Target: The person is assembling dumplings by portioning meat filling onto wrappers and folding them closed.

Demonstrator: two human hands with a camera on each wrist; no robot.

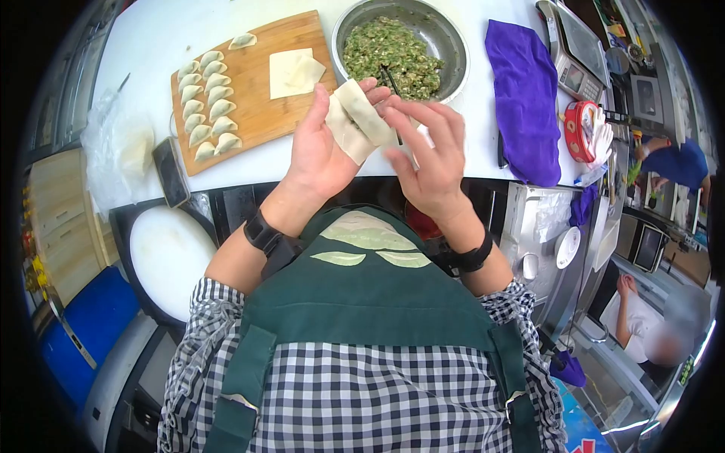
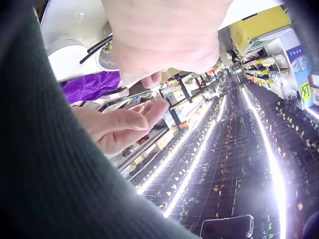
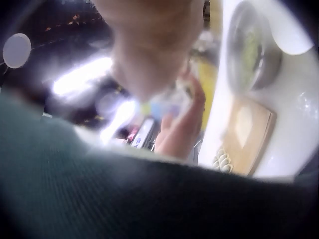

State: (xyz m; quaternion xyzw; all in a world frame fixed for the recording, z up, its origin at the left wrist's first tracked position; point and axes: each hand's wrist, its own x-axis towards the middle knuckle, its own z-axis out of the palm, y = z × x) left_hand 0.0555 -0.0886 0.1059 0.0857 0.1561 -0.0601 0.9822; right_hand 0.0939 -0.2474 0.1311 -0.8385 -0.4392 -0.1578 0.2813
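In the head view, a pale dough wrapper (image 1: 364, 117), folded into a band at its upper part, lies across the fingers of my left hand (image 1: 321, 147). That palm faces up, its thumb stands apart from the dough and its fingertips show beyond the far edge. My right hand (image 1: 434, 151) is at the wrapper's right side, fingers spread and slightly blurred, fingertips right at the dough edge, thumb apart. Just beyond the hands is a metal bowl (image 1: 458, 47) of chopped green filling (image 1: 393, 49), dark chopsticks (image 1: 388, 78) in it. Both wrist views mostly show skin and sleeve.
A wooden board (image 1: 260, 124) bears rows of folded dumplings (image 1: 219, 93) and square wrappers (image 1: 291, 75). A phone (image 1: 171, 172) and plastic bag (image 1: 113, 143) are left of it. On the right are a purple cloth (image 1: 525, 106), a scale (image 1: 572, 75) and a red tin (image 1: 580, 132).
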